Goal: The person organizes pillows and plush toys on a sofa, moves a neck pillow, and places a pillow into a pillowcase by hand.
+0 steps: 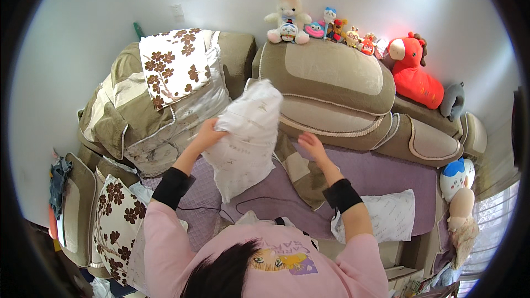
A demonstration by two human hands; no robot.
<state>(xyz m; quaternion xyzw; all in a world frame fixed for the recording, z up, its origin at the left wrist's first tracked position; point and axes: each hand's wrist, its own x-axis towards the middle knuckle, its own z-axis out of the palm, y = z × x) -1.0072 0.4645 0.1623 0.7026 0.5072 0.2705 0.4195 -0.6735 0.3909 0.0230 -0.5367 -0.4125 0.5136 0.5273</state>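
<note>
My left hand (207, 134) grips the upper left edge of a white quilted pillow (245, 138) and holds it up over the purple sofa seat (386, 176). The pillow hangs tilted, its lower corner close to the seat. To the right of the pillow, my right hand (312, 146) is spread with fingers apart over a brown and beige striped cloth (301, 174) lying on the seat. It holds nothing. A dark cable (259, 201) runs across the seat below the pillow.
Beige sofa back cushions (331, 77) stand behind, with a row of plush toys (331, 25) and a red plush animal (414, 74) on top. Piled cushions and a flowered cloth (174, 63) fill the left. A second white pillow (386, 215) lies at right, a flowered cushion (116, 215) at lower left.
</note>
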